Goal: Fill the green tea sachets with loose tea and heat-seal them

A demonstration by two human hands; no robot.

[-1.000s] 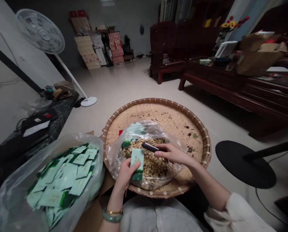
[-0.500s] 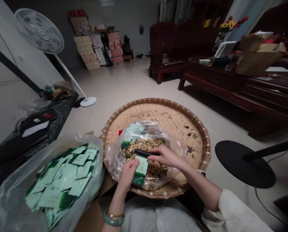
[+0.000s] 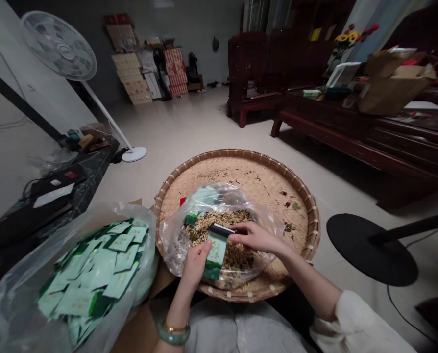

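Note:
My left hand (image 3: 195, 264) holds a small green packet (image 3: 216, 255) upright over a clear plastic bag of dried loose bits (image 3: 237, 255). My right hand (image 3: 255, 237) grips a black scoop (image 3: 222, 229), its end resting at the packet's top edge. The bag lies in a round woven bamboo tray (image 3: 263, 169) in front of me. A jade bangle sits on my left wrist.
At my left a big clear bag (image 3: 94, 274) holds several green packets. A white standing fan (image 3: 62, 49) is at the far left, a black round fan base (image 3: 373, 247) on the right. A dark wooden bench (image 3: 369, 132) and stacked boxes (image 3: 145, 73) stand behind.
My right hand drew the scoop out of the loose bits and brought it to the top of the packet. My left hand tilted the packet slightly toward the scoop.

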